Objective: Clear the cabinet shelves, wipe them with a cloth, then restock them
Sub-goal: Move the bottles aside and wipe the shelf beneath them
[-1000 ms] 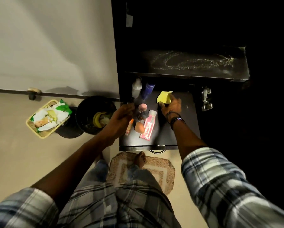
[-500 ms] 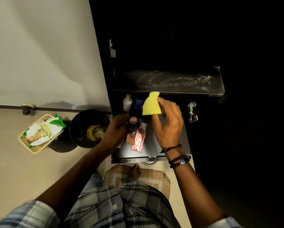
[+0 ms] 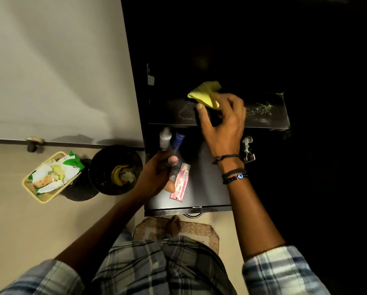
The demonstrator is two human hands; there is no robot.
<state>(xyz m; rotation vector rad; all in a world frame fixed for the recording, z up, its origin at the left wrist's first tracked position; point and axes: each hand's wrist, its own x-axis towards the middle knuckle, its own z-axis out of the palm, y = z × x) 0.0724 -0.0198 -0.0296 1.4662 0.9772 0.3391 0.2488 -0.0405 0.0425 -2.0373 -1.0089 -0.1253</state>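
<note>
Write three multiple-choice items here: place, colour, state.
1. Where is the yellow cloth?
A) on the floor mat
B) in the right hand, at the upper shelf
C) in the bin

2. What colour is the flat tube on the lower shelf?
A) green
B) pink
C) black

3. What state is the upper shelf in?
A) streaked with dust
B) packed with bottles
C) behind a shut door

1 B: the hand grips it over that shelf.
2 B: pink body, grey cap.
3 A: pale smears on the dark board.
</note>
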